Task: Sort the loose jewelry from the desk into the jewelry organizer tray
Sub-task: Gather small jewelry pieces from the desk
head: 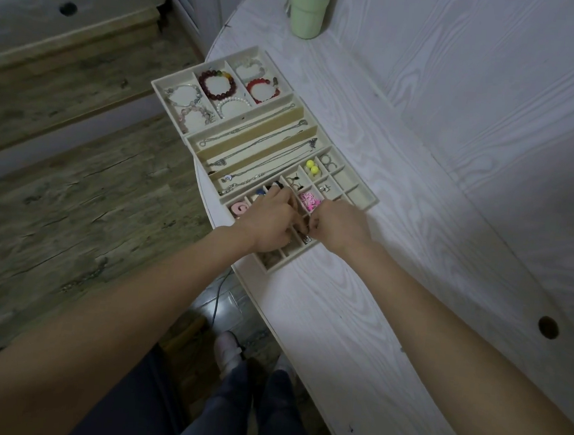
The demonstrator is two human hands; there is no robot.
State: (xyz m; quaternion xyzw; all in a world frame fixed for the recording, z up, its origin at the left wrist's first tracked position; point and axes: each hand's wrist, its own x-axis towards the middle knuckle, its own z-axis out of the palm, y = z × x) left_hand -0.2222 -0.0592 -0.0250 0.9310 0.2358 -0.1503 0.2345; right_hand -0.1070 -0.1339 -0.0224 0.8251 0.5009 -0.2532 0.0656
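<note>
A cream jewelry organizer tray (365, 203) lies at the desk's left edge. Its far compartments hold bead bracelets (217, 84), its middle slots hold silver necklaces (260, 146), and its near small cells hold yellow bead earrings (312, 166), a pink flower piece (309, 200) and rings. My left hand (269, 223) and my right hand (340, 226) hover close together over the near small cells, fingers curled. Between their fingertips sits a small dark metallic piece (307, 231); both hands seem to pinch it, though its shape is unclear.
A pale green tumbler (309, 9) stands at the far end of the white wood-grain desk (420, 159). The desk top has a dark round hole (547, 327) near right. Wooden floor, my legs and shoes lie below the desk's left edge.
</note>
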